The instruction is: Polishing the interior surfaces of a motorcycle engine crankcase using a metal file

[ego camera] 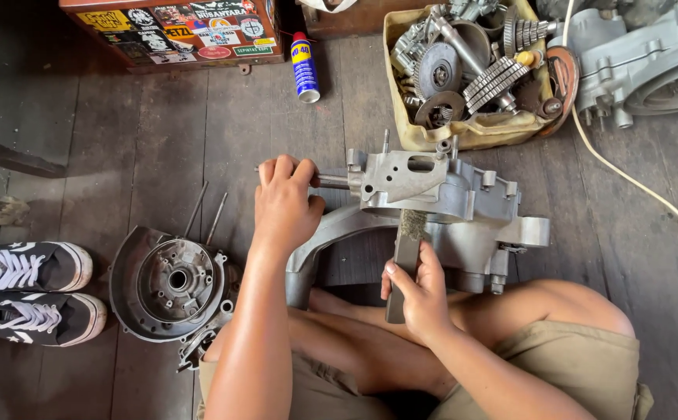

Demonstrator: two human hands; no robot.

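At 9 o'clock a pair of black shoes point(31, 299) with white laces sits on the plank floor point(152, 140). Just right of them, at about 7 o'clock, lies a round casing half point(174, 284) with a bearing hole in its middle and two thin studs pointing toward 12. At 11 o'clock stands a red box point(175, 31) covered in stickers, and beside it at 12 a blue spray can point(304, 68) lies on the boards.

In the middle, the left hand point(284, 204) is closed in a fist round a steel shaft point(329, 180) that sticks out of the 9 o'clock side of the grey engine case point(448, 202). The case rests on the floor just in front of the person's folded legs. The right hand point(420, 292) is wrapped round a flat dark bar point(402, 268), gripping its lower half, with the bar's grimy upper end touching the case's near wall at 6 o'clock.

At 1 o'clock a tan tub point(463, 132) holds gears, discs and shafts; at 2 o'clock lies another large grey casing point(642, 66), and a pale cable point(627, 179) runs across the floor toward 3.

The step in hand looks like working the shaft in the case: one hand steadies it while the bar is set against the casting. The next move seems to call for a firm hold on the shaft and a controlled push or tap with the bar, so it does not slip off the wall
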